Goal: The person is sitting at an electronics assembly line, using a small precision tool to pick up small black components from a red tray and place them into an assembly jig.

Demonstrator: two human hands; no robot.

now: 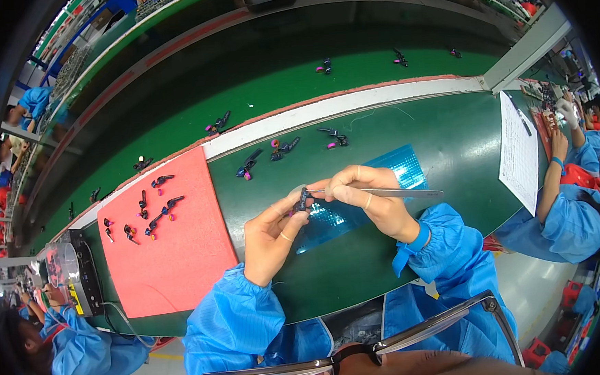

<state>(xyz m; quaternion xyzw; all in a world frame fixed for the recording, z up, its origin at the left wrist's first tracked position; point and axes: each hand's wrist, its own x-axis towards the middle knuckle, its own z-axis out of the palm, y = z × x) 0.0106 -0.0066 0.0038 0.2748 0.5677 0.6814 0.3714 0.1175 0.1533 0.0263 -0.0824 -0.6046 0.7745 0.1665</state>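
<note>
Over the middle of the green bench (334,292), my left hand (270,239) pinches a small dark part (303,200) between thumb and fingers. The part looks like the stick-shaped pieces lying about, some with a pink or purple round end. Metal tweezers (420,194) are in my right hand (377,198), their wide end pointing right and their tips at the top of the dark part. Whether the tips touch it, I cannot tell. Beneath both hands lies a shiny blue sheet (330,228), partly hidden by them.
Several like parts rest on a pink foam mat (181,263) at left. More parts (284,148) lie beyond my hands and along the green conveyor belt (274,96). A white paper sheet (518,153) with a pen is at right. Co-workers (556,220) sit on both sides.
</note>
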